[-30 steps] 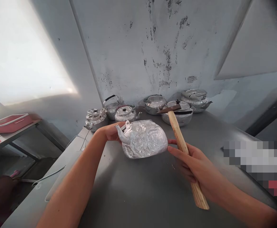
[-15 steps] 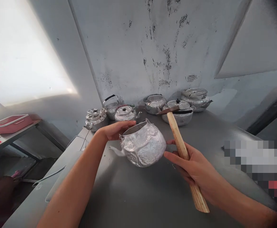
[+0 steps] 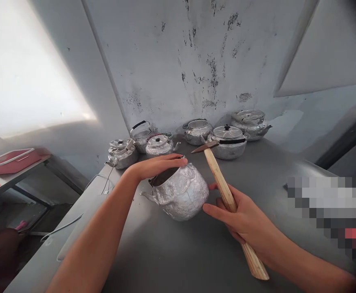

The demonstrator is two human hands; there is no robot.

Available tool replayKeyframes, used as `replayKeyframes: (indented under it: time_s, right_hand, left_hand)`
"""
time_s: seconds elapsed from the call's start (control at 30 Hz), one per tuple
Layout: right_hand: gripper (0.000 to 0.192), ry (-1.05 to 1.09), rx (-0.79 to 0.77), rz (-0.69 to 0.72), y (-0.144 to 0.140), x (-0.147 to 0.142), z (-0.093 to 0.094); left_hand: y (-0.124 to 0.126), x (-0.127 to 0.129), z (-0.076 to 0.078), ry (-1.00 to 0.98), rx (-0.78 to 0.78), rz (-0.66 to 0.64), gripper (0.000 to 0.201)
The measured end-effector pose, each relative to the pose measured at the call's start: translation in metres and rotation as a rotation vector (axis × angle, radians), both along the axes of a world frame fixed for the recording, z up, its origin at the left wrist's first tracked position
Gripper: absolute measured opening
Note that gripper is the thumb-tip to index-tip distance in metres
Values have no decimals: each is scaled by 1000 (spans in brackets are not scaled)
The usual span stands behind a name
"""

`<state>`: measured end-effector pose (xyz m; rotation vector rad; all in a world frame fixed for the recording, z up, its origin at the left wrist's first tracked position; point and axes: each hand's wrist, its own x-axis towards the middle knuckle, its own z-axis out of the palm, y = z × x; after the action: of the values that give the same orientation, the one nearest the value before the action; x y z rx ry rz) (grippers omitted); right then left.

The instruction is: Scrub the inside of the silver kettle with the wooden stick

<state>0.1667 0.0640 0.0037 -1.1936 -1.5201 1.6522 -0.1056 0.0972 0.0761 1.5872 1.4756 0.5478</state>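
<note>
A dented silver kettle [image 3: 185, 193] without a lid is tipped to the left over the grey table, its spout pointing left. My left hand [image 3: 159, 165] lies over its top rim, gripping it at the opening; part of that grip is hidden. In my right hand [image 3: 239, 211] is a hammer [image 3: 222, 185] with a pale wooden handle and a rusty metal head, held head up. Fingertips of the same hand touch the kettle's right side.
Several silver kettles stand along the wall, among them a lidded one with a black handle [image 3: 228, 142]. A white cable [image 3: 63, 230] runs along the table's left edge. To the left, a pink tray [image 3: 11, 160] rests on a shelf. Pixelated blur covers the right side.
The kettle has tipped further to the left, and my left hand has slid right across its rim. The hammer's head has swung left, with my right hand still around the handle.
</note>
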Motion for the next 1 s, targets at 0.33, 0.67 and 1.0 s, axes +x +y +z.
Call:
replayKeyframes:
  time_s: [0.33,0.67,1.0]
  right_hand:
    - [51,-17,-29,5,-2,0,3]
    - [49,-45,-13,-20,-2,2,3]
    - [47,-3,-24,7,-2,2,1]
  left_hand:
    - [-20,9,32,310,232,-75,53]
    - [-31,-7,45,337,206,-79,33]
    - [-35,-5,50,336,195,-90,41]
